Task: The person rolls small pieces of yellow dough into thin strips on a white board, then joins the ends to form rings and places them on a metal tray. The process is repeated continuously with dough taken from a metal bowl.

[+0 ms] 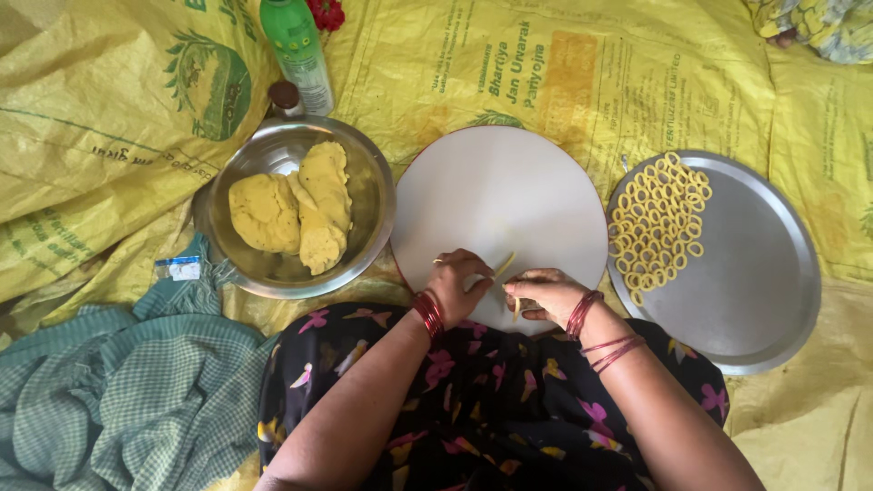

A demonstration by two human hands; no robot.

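A thin strip of yellow dough (505, 265) runs between my two hands at the near edge of a round white board (498, 195). My left hand (457, 284) pinches one end of the strip. My right hand (544, 295) pinches the other end, which hangs down below the fingers. Both wrists wear red bangles. To the left, a steel bowl (371, 195) holds lumps of yellow dough (296, 210). On the right, a flat steel plate (755, 273) carries several small dough rings (657, 221) packed together on its left part.
Yellow woven sacks (564, 64) cover the floor. A green bottle (297, 50) stands behind the bowl, with a small brown cap (285, 94) next to it. A green checked cloth (109, 391) lies at the lower left. My lap is covered by dark flowered fabric (491, 409).
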